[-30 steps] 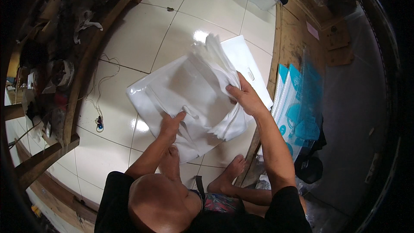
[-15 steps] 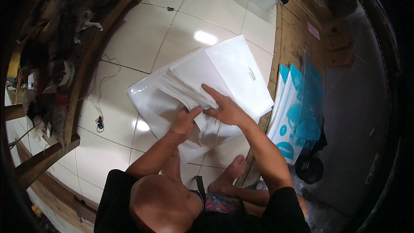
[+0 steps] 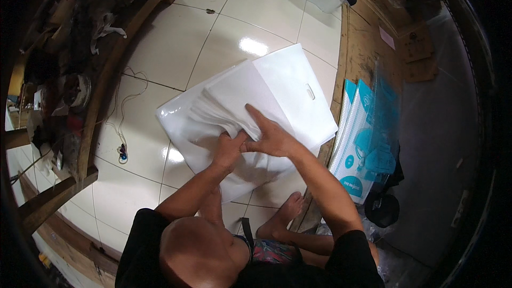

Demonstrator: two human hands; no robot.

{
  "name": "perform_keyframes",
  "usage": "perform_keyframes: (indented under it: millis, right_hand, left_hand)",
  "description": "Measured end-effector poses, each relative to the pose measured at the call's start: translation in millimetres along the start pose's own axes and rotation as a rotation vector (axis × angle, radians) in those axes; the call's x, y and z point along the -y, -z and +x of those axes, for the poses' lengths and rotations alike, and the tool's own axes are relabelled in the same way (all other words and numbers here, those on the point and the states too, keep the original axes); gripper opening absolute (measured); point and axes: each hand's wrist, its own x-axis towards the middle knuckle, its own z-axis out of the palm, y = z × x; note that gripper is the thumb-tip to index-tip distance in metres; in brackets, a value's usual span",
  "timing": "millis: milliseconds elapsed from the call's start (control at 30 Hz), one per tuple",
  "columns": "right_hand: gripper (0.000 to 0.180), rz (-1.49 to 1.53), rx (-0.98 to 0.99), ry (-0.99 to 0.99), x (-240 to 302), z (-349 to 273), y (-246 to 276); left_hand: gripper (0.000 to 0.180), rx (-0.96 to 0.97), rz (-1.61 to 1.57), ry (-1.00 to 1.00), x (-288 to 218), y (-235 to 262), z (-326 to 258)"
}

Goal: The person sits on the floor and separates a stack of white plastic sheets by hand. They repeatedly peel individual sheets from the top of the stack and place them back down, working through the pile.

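A stack of white plastic bags [image 3: 282, 90] with a cut-out handle slot lies on the tiled floor [image 3: 176, 48] in front of me. My left hand [image 3: 230, 148] is curled into the loose edges of the bags near the middle of the stack. My right hand [image 3: 272, 136] lies flat on top right beside it, fingers spread and pointing left, pressing the sheets down. The two hands touch each other. A larger white sheet [image 3: 181, 128] lies under the stack.
A bundle of teal-and-white printed bags [image 3: 362, 154] leans at the right by a wooden edge [image 3: 341, 74]. A wooden shelf frame [image 3: 101, 90] with clutter runs along the left. A cable with a plug [image 3: 122, 152] lies on the tiles. My bare feet [image 3: 280, 218] are below the stack.
The lifted part of the stack has been laid flat onto the floor. My right hand moved left and down beside my left hand, and both now press at the stack's middle.
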Motion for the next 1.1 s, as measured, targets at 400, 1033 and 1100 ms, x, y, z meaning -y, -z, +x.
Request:
perform_keyframes:
  millis: [400,1033,1100]
  right_hand:
    - [0.066,0.182,-0.13,0.057,-19,-12,34]
    - [0.088,-0.621,-0.049,-0.11,20,2,-39]
    - [0.087,-0.7,-0.121,-0.102,13,3,-46]
  left_hand:
    - [0.032,0.035,-0.044,0.049,-24,6,-7]
    - [0.054,0.33,-0.433,0.183,-9,5,-2]
    - [0.055,0.227,-0.467,0.212,-16,-5,-4]
